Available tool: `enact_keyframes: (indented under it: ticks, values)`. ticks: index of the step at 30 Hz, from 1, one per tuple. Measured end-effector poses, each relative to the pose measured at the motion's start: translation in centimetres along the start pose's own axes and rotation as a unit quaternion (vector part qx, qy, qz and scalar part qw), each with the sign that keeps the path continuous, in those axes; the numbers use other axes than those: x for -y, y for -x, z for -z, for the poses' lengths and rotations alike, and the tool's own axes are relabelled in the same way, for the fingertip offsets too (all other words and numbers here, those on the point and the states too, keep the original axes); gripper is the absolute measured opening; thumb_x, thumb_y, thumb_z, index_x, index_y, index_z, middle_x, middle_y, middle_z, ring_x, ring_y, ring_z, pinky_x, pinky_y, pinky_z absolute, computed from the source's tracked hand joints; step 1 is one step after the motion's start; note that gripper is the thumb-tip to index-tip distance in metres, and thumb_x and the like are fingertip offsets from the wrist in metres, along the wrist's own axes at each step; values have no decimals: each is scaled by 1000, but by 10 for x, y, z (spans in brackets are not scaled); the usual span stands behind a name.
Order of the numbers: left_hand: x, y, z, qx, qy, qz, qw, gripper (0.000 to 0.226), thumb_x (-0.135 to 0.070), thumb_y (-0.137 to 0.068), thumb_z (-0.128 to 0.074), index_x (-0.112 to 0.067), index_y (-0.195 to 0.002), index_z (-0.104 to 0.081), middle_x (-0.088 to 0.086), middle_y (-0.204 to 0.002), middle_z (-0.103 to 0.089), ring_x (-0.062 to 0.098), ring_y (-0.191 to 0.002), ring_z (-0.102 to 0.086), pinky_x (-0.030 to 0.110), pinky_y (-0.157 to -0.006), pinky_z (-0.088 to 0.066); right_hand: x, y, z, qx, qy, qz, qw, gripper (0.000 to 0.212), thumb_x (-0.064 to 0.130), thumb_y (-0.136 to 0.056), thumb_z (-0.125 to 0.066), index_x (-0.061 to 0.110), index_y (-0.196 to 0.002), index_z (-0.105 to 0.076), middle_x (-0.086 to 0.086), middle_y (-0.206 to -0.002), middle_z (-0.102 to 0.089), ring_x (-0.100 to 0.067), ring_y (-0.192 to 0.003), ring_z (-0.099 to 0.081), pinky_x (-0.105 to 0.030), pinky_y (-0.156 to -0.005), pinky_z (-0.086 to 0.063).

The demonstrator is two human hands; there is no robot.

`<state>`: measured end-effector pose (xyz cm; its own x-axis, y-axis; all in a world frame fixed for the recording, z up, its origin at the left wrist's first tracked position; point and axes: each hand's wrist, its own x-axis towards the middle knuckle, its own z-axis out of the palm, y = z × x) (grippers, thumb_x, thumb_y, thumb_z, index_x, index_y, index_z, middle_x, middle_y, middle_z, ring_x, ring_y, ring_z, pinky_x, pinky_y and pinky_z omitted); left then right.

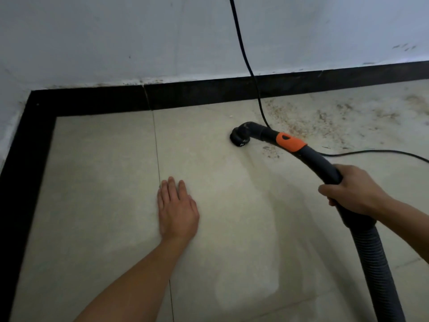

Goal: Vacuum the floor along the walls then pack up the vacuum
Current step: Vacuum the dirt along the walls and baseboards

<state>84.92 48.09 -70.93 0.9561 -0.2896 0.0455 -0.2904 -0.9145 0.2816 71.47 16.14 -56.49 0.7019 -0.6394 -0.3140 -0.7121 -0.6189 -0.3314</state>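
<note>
The right-hand grip [352, 189] is clenched around the dark curved tube [320, 163] of the vacuum, just above where the ribbed hose [376, 263] begins. The left-hand grip [177, 210] is released, lying flat with straight fingers on the tiled floor [232, 252]. The round nozzle [239, 137] sits on the floor near the black skirting [197, 96] but not against it. The brownish sawdust [325, 117] is spread to its right, along the foot of the wall [116, 38]. The chief hazard is the black cord [246, 59]. It drops down the wall, passes close behind the tube near the orange collar [290, 141] and trails off to the right — straight across the dirty patch. A sweep that way could catch the cord under the nozzle or drag it, tugging at whatever it is plugged into out of view. A fast pass could also scatter the loose dust rather than lift it. With the nozzle held off the skirting, a strip by the wall may be missed. The flat palm looks to bear weight, and on dusty tile it could slide.
</note>
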Motion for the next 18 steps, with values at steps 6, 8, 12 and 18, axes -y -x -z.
enact_keyframes:
  ticks: [6,8,12,18]
  values:
    - [1,0,0,11,-11,0,1000,59,-26,-90,-23,1,-133,-52,26,-142,-44,42,-133,-37,50,-112,-30,23,-32,-13,-47,-53,-20,997,13,23,-74,-72,19,-82,-63,5,-49,-67,-9,-48,-67,-28,-56,-51]
    - [0,-1,-1,12,-13,0,1000,58,-26,-90,-24,1,-132,-52,26,-142,-44,42,-133,-38,50,-112,-30,35,-50,-17,-65,-67,-27,995,15,26,-74,-72,19,-83,-62,2,-53,-68,-15,-54,-69,-31,-60,-53]
    - [0,-2,-1,11,-18,-1,1000,56,-26,-90,-27,0,-132,-53,25,-142,-45,41,-134,-38,49,-112,-31,55,-73,-32,-74,-51,-1,996,21,30,-75,-71,22,-91,-61,3,-59,-69,-18,-60,-68,-33,-63,-54]
    - [0,-2,-3,14,-19,2,1000,56,-26,-89,-28,-1,-133,-53,24,-143,-44,40,-135,-37,49,-112,-30,98,-82,-71,-45,-45,72,995,27,30,-77,-72,23,-100,-59,0,-69,-69,-19,-63,-68,-39,-68,-58]
